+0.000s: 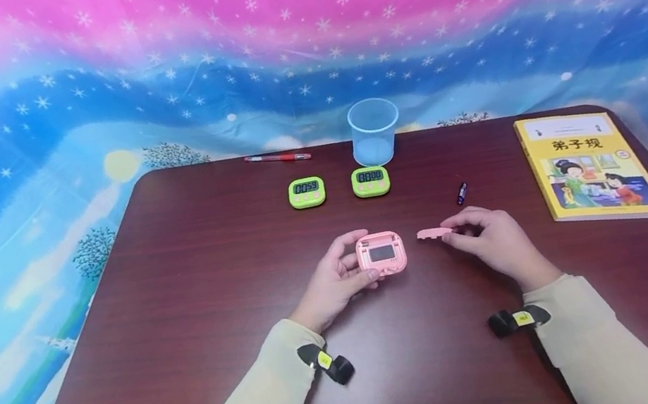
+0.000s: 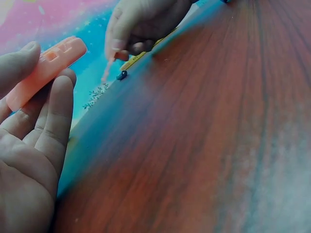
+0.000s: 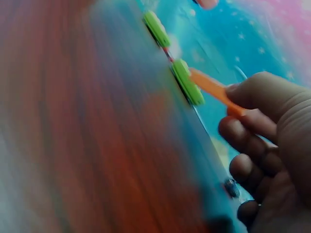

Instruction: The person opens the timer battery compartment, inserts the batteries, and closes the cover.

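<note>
A pink timer [image 1: 381, 254] lies back side up at the middle of the brown table [image 1: 188, 310], its battery bay showing. My left hand [image 1: 338, 284] grips it by its left edge; in the left wrist view the pink timer [image 2: 46, 70] sits between thumb and fingers. My right hand [image 1: 488, 240] pinches a small flat pink cover [image 1: 434, 233] just to the timer's right, a short gap apart. The right wrist view shows the pink cover [image 3: 214, 90] held between thumb and forefinger. A small dark battery [image 1: 462, 193] lies on the table behind the right hand.
Two green timers [image 1: 307, 192] [image 1: 370, 181] sit side by side further back, with a clear plastic cup [image 1: 374, 130] behind them and a red pen [image 1: 278, 158] near the far edge. A yellow picture book [image 1: 590, 167] lies at the right. A starry cloth hangs behind.
</note>
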Demonstrator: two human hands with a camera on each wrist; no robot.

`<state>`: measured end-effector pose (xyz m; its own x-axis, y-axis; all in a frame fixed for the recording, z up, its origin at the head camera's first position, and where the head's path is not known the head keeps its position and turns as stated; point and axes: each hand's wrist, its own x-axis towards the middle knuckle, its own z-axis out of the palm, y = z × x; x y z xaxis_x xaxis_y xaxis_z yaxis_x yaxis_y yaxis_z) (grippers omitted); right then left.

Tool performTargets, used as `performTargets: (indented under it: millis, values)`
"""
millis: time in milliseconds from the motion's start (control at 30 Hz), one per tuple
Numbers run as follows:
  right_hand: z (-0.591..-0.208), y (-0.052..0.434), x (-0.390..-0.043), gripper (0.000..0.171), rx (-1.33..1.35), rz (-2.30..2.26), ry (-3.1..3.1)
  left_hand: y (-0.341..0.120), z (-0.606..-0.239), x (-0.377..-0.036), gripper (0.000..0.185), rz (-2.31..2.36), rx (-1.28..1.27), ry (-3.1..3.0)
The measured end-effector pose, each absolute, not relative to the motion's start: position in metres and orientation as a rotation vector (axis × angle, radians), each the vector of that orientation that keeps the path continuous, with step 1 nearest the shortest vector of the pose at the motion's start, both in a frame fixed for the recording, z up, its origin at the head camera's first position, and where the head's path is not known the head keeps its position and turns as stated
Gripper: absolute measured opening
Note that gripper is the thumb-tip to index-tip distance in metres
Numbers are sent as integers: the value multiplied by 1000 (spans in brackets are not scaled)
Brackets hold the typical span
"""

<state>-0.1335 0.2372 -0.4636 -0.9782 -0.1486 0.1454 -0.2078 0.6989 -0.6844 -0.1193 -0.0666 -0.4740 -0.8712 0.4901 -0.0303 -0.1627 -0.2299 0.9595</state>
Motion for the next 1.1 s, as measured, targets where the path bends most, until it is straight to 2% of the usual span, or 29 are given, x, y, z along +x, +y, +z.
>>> performTargets:
  millis: [300, 1100]
  values:
    - [-462, 255, -135, 19, 290, 1065, -2959, -67, -475, -119, 72, 2141, 401, 1588]
    - [-458, 257, -136, 26, 289, 1003, -3063, -65, -475, -120, 73, 2086, 402, 1660]
